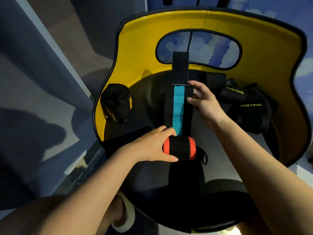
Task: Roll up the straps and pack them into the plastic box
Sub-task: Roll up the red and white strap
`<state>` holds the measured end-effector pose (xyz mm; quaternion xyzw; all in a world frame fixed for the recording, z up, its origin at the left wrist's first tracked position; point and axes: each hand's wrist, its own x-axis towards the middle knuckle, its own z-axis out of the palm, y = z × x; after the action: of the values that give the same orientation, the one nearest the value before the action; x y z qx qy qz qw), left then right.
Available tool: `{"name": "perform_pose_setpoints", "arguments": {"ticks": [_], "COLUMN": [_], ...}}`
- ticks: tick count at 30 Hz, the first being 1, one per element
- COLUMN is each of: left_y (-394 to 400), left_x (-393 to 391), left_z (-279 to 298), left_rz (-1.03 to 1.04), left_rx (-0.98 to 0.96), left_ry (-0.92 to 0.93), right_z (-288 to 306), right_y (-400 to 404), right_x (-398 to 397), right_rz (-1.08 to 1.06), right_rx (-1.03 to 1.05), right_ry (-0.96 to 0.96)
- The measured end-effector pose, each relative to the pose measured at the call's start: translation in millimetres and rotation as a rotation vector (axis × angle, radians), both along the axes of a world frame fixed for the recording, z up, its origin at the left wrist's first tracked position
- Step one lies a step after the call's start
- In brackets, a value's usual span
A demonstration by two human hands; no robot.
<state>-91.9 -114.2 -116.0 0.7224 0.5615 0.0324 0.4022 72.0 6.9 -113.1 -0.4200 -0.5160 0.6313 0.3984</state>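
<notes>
A black strap [177, 106] with a teal centre stripe lies stretched flat, its orange-edged near end rolled up.

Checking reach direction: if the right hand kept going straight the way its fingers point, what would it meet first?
The right hand points left; it would meet the flat strap almost at once, though its height above it is unclear.

L hand [152, 146] covers the near-left end of the roll [179, 148], so its grip there can't be judged. Strap [177, 106] tail runs under the roll, hidden. R hand [203, 102] fingertips overlap the strap edge; contact unclear. Both forearms cut off by bottom edge. Wrap [116, 104] logo at seat's [149, 102] left edge too small to read.
</notes>
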Motion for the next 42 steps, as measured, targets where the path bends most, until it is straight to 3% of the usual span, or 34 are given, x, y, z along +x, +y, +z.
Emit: {"name": "perform_pose_setpoints", "arguments": {"ticks": [8, 13, 17, 21, 25, 29, 36, 40, 42], "left_y": [0.5, -0.6, 1.6, 2.1, 1.6, 3.2, 9.4, 14.0, 16.1], "left_x": [-0.3, 0.0, 1.5, 1.0, -0.2, -0.4, 0.4, 1.2, 0.8], "left_z": [1.1, 2.7, 3.9, 4.0, 2.8, 3.6, 5.1, 3.9, 3.1], "left_rz": [0.005, 0.032, 0.028, 0.010, 0.016, 0.023, 0.004, -0.002, 0.007], "left_rx": [-0.035, -0.047, -0.046, -0.061, -0.054, -0.062, -0.104, -0.139, -0.150], "left_ry": [-0.024, -0.036, -0.015, -0.023, -0.025, -0.019, 0.041, 0.066, 0.064], "right_z": [-28.3, -27.5, -29.7, -45.0, -49.0, -42.3, -4.1, 7.2, 0.6], "right_y": [-3.7, -11.1, -20.8, -17.2, -14.0, -16.0, -42.3, -68.6, -77.7], "right_x": [-0.5, -0.1, 1.8, 10.0, 8.9, 13.6, 41.3, 53.7, 57.6], "right_rz": [0.082, 0.023, 0.383, 0.590, 0.641, 0.518, 0.407, 0.531, 0.629], "right_rx": [0.062, 0.477, 0.778, 0.597, 0.522, 0.485, 0.588, 0.539, 0.614], "right_ry": [-0.376, -0.760, -0.968, -1.186, -1.174, -1.021, -0.870, -0.735, -0.805]}}
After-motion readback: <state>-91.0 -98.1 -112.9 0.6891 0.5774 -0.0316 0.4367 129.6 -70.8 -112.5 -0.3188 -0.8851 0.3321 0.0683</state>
